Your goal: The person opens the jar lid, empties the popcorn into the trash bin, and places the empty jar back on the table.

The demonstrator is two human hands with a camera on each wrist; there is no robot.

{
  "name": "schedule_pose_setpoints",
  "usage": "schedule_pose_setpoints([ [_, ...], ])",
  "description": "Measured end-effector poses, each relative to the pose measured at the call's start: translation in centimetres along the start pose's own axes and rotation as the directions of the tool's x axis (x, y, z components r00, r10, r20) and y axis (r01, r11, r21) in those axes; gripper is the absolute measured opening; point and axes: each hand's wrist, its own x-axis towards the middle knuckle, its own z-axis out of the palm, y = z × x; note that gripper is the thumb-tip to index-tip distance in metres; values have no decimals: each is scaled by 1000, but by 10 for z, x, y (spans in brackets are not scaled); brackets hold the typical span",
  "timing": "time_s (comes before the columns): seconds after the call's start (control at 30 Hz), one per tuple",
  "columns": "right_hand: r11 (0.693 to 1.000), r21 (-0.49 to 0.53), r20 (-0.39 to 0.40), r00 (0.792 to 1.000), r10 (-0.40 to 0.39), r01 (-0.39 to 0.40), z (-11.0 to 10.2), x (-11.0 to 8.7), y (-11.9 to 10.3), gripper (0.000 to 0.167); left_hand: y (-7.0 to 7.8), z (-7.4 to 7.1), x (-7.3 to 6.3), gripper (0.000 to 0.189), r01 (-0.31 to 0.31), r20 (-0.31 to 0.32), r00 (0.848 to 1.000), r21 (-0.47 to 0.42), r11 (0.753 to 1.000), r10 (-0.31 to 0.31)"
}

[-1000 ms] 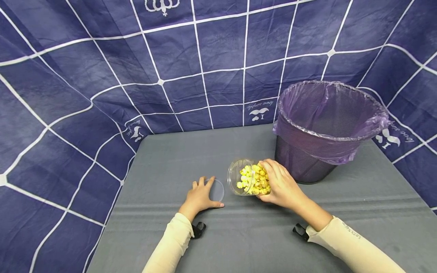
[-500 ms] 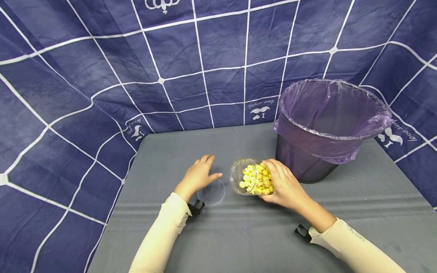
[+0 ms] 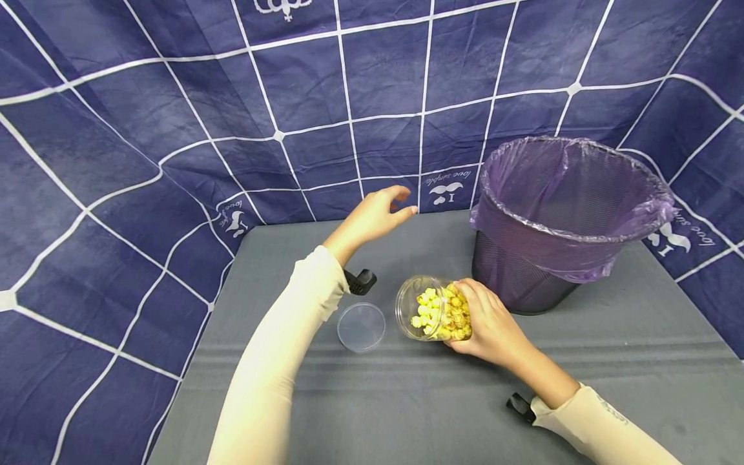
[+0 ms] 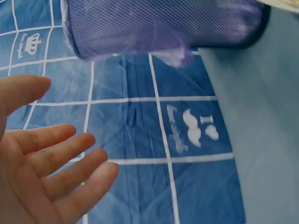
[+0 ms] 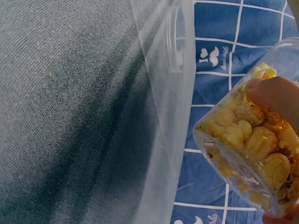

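My right hand (image 3: 491, 323) grips a clear plastic jar (image 3: 409, 313) by its lower part. The jar is tilted on its side, with its uncovered mouth toward the left. Yellow popcorn (image 3: 456, 316) fills much of it; the right wrist view shows the popcorn (image 5: 259, 142) through the wall, close to the base. Flat on the grey table lies a round clear lid (image 3: 361, 327), left of the jar. Beyond the lid, my left hand (image 3: 374, 216) is in the air with loosely bent fingers and holds nothing. The left wrist view shows its palm and spread thumb.
A black mesh bin (image 3: 511, 271) lined with a purple bag (image 3: 540, 248) stands at the back right, just behind my right hand. Blue cloth (image 3: 308, 155) with white lines hangs along the back and sides. Grey cloth (image 3: 407, 400) covers the table.
My left hand has left the lid and moved up and toward the back of the table. The lid is now uncovered. The right hand still holds the jar in nearly the same place.
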Motion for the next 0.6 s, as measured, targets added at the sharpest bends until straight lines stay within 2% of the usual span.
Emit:
schedule_pose_setpoints([
  [0.07, 1000, 2, -5, 1000, 0, 0, 0, -2, 0, 94, 7, -1, 9, 45, 20, 34, 999, -120, 993, -16],
  [0.1, 1000, 2, -7, 1000, 0, 0, 0, -3, 0, 94, 11, 0, 13, 44, 36, 50, 998, -190, 981, -27],
  [0.2, 1000, 8, -12, 1000, 6, -6, 0, -6, 0, 93, 22, 3, 26, 41, 96, 98, 993, -396, 913, -62],
  [0.27, 1000, 16, -11, 1000, 11, -11, 0, -7, -1, 93, 30, 7, 35, 40, 118, 109, 991, -459, 880, -75],
  [0.33, 1000, 25, -7, 1000, 16, -16, 1, -8, -1, 93, 39, 11, 42, 41, 134, 121, 989, -478, 868, -85],
  [0.5, 999, 42, 19, 999, 28, -29, -1, -8, -2, 93, 61, 25, 57, 48, 135, 140, 987, -445, 885, -81],
  [0.6, 998, 45, 28, 999, 31, -33, 0, -10, -3, 94, 74, 37, 64, 48, 130, 119, 989, -449, 884, -85],
])
